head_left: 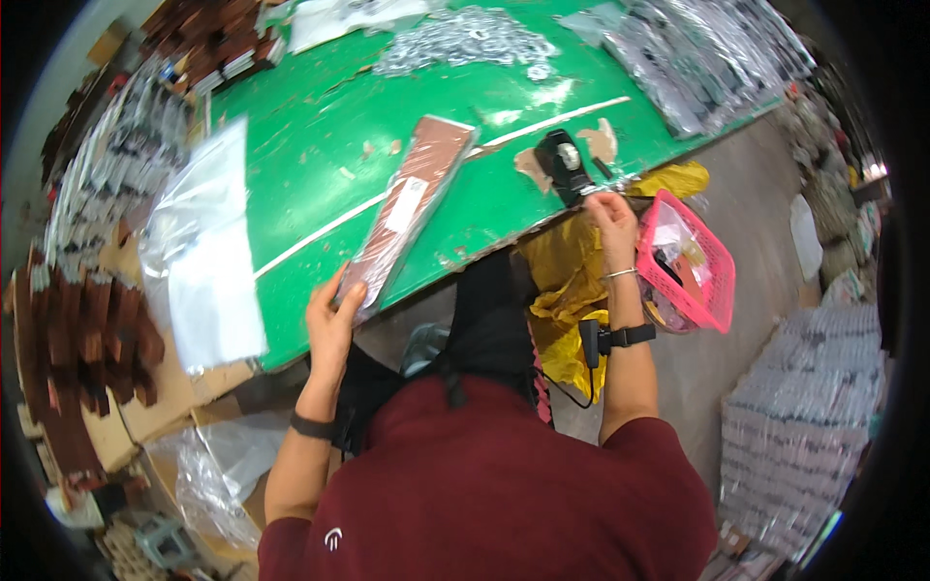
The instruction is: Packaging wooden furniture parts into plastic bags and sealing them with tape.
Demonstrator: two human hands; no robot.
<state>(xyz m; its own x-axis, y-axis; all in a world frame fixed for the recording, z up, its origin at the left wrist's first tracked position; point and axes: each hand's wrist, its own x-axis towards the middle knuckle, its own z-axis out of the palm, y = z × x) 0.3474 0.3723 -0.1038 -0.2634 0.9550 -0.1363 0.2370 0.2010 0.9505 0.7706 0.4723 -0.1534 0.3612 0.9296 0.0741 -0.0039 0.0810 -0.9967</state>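
A long brown slat in a clear plastic bag (418, 179) slants across the green table, with a white label on its face. At its near end my left hand (332, 315) is closed, thumb on top of the bag. A black tape dispenser (563, 165) stands near the table's front edge, right of the slat. My right hand (612, 225) is at the dispenser's near end, its thumb and fingers pinched together. Whatever lies between those fingertips is too small to make out.
White plastic bags (215, 271) lie on the table's left side. At the back are a heap of metal pieces (470, 44) and bagged parts (702, 58). A pink basket (722, 281) stands right of my right wrist. Brown slats (87, 339) are stacked at left.
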